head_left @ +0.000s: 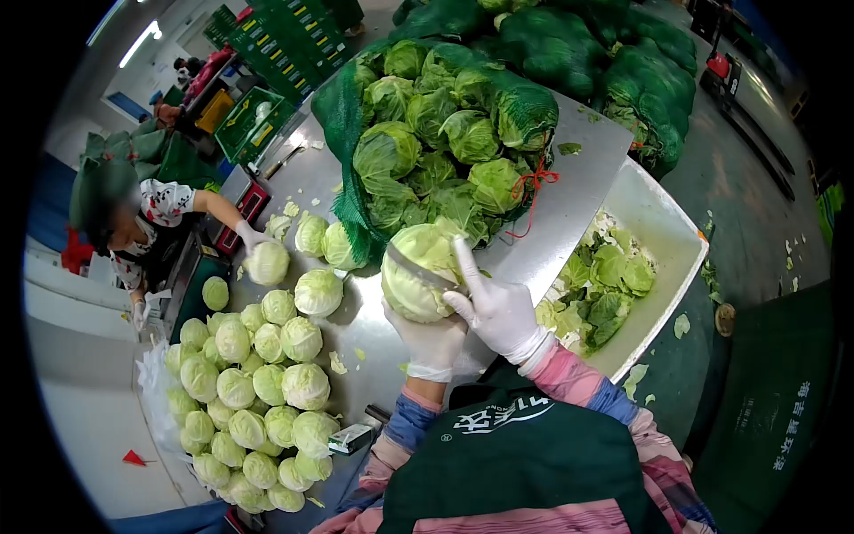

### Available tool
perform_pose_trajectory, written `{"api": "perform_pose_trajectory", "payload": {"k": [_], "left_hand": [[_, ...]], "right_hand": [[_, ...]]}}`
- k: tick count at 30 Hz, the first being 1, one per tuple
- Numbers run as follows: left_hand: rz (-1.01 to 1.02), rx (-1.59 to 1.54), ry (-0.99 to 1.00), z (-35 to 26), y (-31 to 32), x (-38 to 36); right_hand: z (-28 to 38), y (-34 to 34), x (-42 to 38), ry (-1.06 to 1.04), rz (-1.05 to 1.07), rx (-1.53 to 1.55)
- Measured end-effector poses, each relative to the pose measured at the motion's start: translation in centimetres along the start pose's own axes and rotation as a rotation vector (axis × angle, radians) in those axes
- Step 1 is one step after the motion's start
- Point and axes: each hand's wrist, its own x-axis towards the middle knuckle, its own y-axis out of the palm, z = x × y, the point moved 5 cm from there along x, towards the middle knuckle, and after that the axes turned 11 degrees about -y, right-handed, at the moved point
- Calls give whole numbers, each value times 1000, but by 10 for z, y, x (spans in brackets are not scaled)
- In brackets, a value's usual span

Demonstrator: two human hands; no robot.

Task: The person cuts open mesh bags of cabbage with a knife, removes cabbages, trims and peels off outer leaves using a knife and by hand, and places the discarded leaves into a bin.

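Observation:
A pale green cabbage (411, 294) rests in my gloved left hand (427, 343), whose palm and fingers cup it from below. My gloved right hand (498, 311) is closed on a knife (416, 270); the blade lies across the near face of the cabbage, and the handle is hidden in the fist. The right index finger stretches along the cabbage's right side, touching its outer leaves. Just beyond, a green mesh sack (349, 200) lies open on the metal table (525, 267), full of leafy cabbages (436, 133).
Trimmed cabbages (253, 383) are heaped at left. A white bin (654, 329) with leaf scraps stands at right. Across the table, a co-worker's gloved hand (253, 240) holds a cabbage (266, 263) near a scale (242, 200). A small box (351, 439) lies by my left sleeve. Full sacks (551, 53) stand behind.

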Motion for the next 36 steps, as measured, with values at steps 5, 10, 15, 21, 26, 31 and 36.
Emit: {"api": "perform_pose_trajectory", "payload": {"k": [5, 10, 15, 21, 26, 31, 36], "left_hand": [[323, -1073, -426, 13, 0, 4], [287, -1302, -599, 20, 2, -1], [314, -1472, -711, 20, 1, 3], [146, -964, -450, 45, -89, 54], [-603, -270, -166, 28, -234, 98], [-1183, 951, 60, -1, -345, 118], [-1123, 1351, -170, 29, -339, 153]], "right_hand": [[-3, 9, -2, -136, 36, -213], [-85, 3, -21, 758, -277, 947], [-146, 3, -48, 871, -609, 1038], [-145, 21, -81, 845, -240, 794], [-167, 10, -141, 942, -223, 665], [-167, 31, -164, 959, -176, 657], [-146, 53, -154, 933, -39, 636]]}}
